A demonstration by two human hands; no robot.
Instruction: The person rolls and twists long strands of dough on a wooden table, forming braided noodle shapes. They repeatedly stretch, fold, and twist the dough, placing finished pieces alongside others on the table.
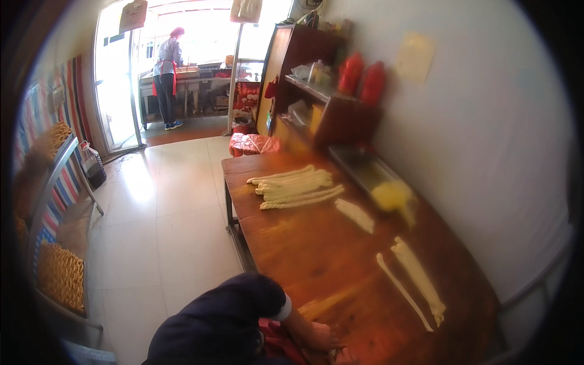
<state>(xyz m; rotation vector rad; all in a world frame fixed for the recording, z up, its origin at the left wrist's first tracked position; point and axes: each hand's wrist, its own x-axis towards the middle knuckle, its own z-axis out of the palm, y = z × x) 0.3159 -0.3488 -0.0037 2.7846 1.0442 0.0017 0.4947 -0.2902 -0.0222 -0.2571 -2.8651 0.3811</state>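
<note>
My left hand [319,336] is low on the near edge of the wooden table [315,269], fingers bent down toward the tabletop. Beside its fingertips, my right hand [347,357] is mostly cut off by the bottom of the view. A small pale bit, perhaps dough, shows between them; whether either hand grips it cannot be made out. To the right lie a thin dough strand [404,292] and a bundle of thicker dough strands [419,278]. Farther up are a short twisted dough piece [355,215] and a row of long dough strands [296,185], some twisted.
A metal tray [360,166] with a blurred yellow mass [392,195] stands along the wall side. Beyond the table is a dark cabinet [349,118] with red bottles [373,84]. Woven brown twists [61,276] fill a left rack. A person [168,75] stands by the doorway.
</note>
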